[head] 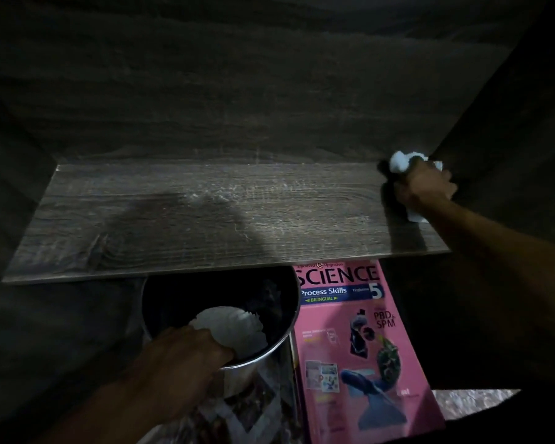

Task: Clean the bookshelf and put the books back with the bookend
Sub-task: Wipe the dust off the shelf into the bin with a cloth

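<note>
Right hand (pixel 425 184) fingers clenched round a white cloth (pixel 400 161), pressed on the shelf (pixel 205 219) at its back right corner. Left hand (pixel 186 350) fingers grasp a crumpled tissue (pixel 237 328) inside the metal bin (pixel 253 373). Pink science book (pixel 359 347) lies just beside bin, below shelf.

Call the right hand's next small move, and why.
Probably wipe leftward along the dark wood-grain shelf board: the right hand grips a white crumpled tissue at the back right corner, while pale dusty streaks show mid-shelf.
</note>
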